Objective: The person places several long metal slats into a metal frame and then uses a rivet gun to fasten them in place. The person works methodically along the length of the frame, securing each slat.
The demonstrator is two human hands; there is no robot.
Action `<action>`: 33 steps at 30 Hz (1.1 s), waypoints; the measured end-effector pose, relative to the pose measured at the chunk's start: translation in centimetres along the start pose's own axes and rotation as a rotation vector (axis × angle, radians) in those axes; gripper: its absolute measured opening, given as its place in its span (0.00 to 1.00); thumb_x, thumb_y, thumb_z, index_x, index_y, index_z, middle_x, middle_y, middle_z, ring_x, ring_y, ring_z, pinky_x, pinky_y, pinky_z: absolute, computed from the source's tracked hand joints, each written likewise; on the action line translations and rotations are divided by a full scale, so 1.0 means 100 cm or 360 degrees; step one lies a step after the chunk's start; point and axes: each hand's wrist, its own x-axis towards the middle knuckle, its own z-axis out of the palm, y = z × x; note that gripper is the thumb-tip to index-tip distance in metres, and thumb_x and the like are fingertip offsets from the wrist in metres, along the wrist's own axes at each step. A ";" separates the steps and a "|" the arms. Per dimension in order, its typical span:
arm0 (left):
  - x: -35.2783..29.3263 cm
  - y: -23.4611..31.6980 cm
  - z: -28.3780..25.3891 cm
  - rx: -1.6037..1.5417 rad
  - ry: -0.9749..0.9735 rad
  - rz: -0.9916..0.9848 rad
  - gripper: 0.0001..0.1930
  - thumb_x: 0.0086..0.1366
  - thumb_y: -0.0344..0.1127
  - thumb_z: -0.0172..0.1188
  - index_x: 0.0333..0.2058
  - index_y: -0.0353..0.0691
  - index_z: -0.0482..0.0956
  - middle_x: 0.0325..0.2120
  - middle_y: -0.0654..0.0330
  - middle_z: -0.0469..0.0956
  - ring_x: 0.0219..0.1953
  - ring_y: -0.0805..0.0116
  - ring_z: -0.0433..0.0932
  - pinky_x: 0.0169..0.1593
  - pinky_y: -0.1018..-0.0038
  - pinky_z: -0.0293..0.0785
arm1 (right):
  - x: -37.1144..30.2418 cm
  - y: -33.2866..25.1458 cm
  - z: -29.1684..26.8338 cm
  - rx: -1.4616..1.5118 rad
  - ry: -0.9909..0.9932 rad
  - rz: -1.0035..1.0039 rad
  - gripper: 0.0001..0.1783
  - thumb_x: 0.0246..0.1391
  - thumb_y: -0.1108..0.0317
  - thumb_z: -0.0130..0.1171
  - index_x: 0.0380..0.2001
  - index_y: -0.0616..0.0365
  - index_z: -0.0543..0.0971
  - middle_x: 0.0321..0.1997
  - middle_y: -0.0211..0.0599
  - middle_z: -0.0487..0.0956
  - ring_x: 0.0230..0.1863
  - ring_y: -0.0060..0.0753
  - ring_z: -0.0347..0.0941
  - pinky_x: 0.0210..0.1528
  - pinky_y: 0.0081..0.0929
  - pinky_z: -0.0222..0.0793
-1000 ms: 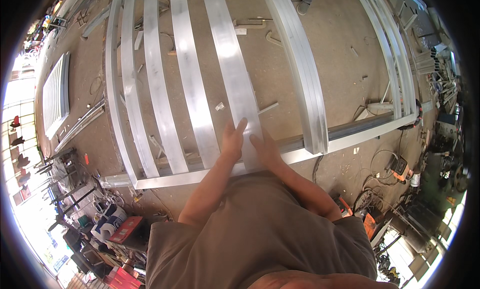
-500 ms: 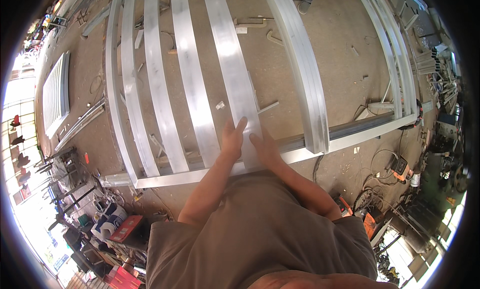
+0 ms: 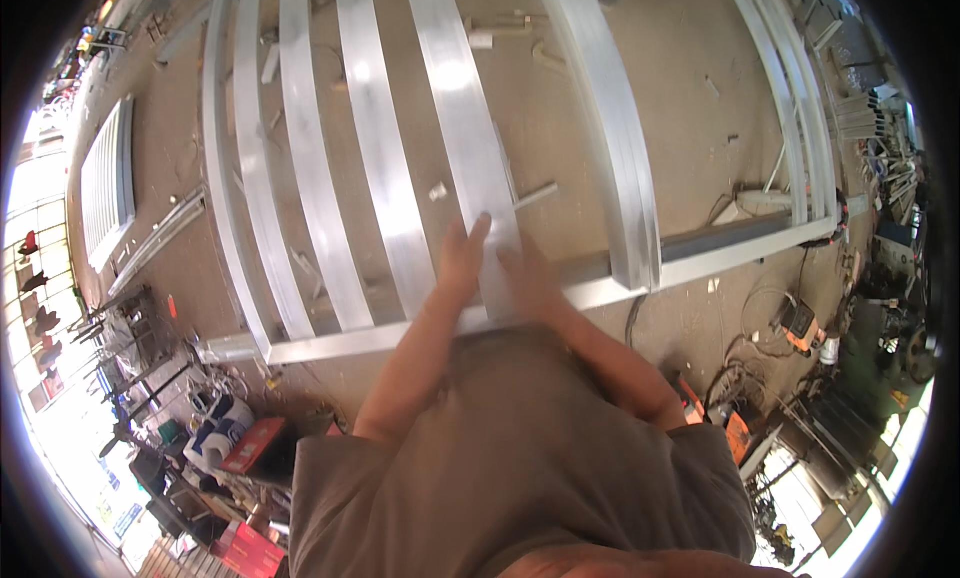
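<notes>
head cam, looking down, close overhead

Glossy smooth aluminium slats (image 3: 455, 108), matt rough concrete floor (image 3: 700, 128)

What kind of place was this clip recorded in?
Most likely a metal fabrication workshop. Both hands rest on a long aluminium slat of a large frame laid out on a dusty concrete floor. An orange power tool with cables and stacked metal profiles lie around it.
</notes>
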 end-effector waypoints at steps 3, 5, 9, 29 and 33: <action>-0.014 -0.011 -0.015 0.0187 -0.0210 -0.0175 0.28 0.72 0.47 0.63 0.60 0.31 0.73 0.44 0.55 0.82 0.46 0.68 0.78 0.52 0.71 0.75 | 0.003 0.012 0.002 0.0233 -0.0016 0.0293 0.28 0.68 0.55 0.58 0.62 0.65 0.73 0.57 0.63 0.79 0.59 0.62 0.76 0.60 0.48 0.71; -0.027 -0.022 -0.025 0.0750 -0.0341 -0.0255 0.28 0.72 0.47 0.63 0.60 0.31 0.74 0.41 0.56 0.83 0.42 0.70 0.79 0.47 0.72 0.76 | 0.010 0.022 0.002 -0.0105 0.0047 -0.0090 0.27 0.67 0.54 0.59 0.59 0.65 0.75 0.51 0.62 0.82 0.54 0.63 0.78 0.55 0.46 0.73; -0.047 -0.044 -0.032 0.0288 -0.0535 -0.0236 0.25 0.72 0.45 0.63 0.58 0.31 0.76 0.42 0.57 0.84 0.42 0.73 0.79 0.48 0.74 0.75 | 0.015 0.034 -0.014 0.0295 -0.0149 0.0222 0.32 0.68 0.50 0.59 0.62 0.65 0.74 0.54 0.47 0.83 0.55 0.35 0.78 0.57 0.33 0.72; -0.042 -0.072 -0.024 -0.0079 -0.0217 -0.0196 0.18 0.75 0.41 0.60 0.53 0.32 0.78 0.26 0.73 0.72 0.25 0.85 0.64 0.27 0.81 0.60 | 0.028 0.049 0.009 0.0511 -0.0261 0.0538 0.37 0.65 0.50 0.61 0.67 0.67 0.70 0.57 0.50 0.82 0.58 0.36 0.79 0.59 0.30 0.72; -0.038 -0.075 -0.021 -0.0086 -0.0203 -0.0194 0.17 0.75 0.40 0.60 0.53 0.32 0.78 0.26 0.73 0.72 0.26 0.85 0.64 0.28 0.82 0.59 | 0.027 0.053 0.008 0.0598 -0.0297 0.0452 0.37 0.66 0.51 0.61 0.68 0.67 0.69 0.57 0.50 0.82 0.58 0.36 0.79 0.60 0.30 0.72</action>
